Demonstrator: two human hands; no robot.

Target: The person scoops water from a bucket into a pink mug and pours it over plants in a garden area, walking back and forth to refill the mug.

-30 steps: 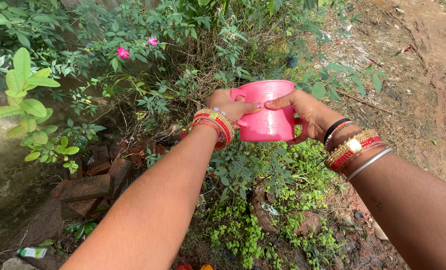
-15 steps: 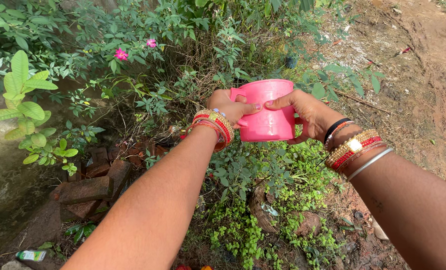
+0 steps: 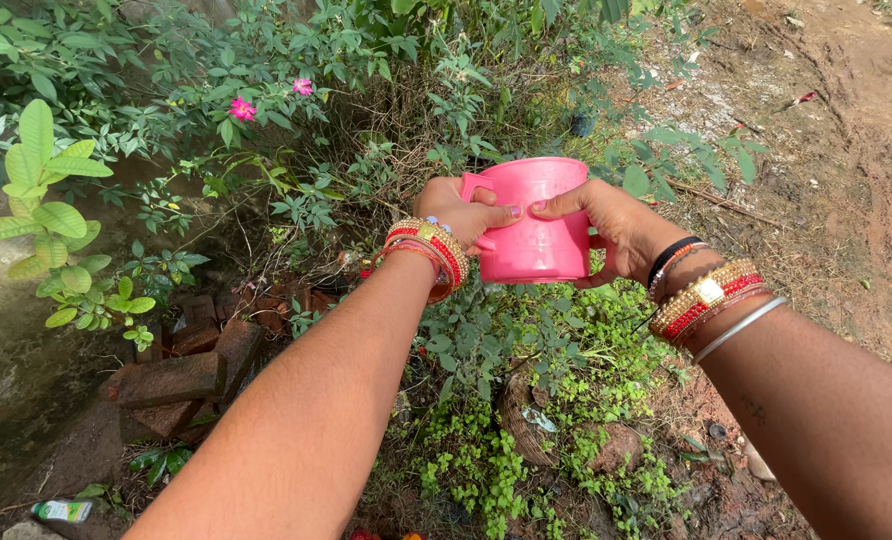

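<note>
Two bare hands hold a pink plastic mug out over low green plants. Left hand is clamped at the handle side, right hand is wrapped around the opposite wall. Compared with a second ago, the mug sits very slightly higher; both grips are unchanged. Bricks lie lower left, pink flowers above.

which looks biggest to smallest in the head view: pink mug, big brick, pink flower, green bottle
1. pink mug, though it is nearer the camera, so its lead is unsure
2. big brick
3. green bottle
4. pink flower
</note>
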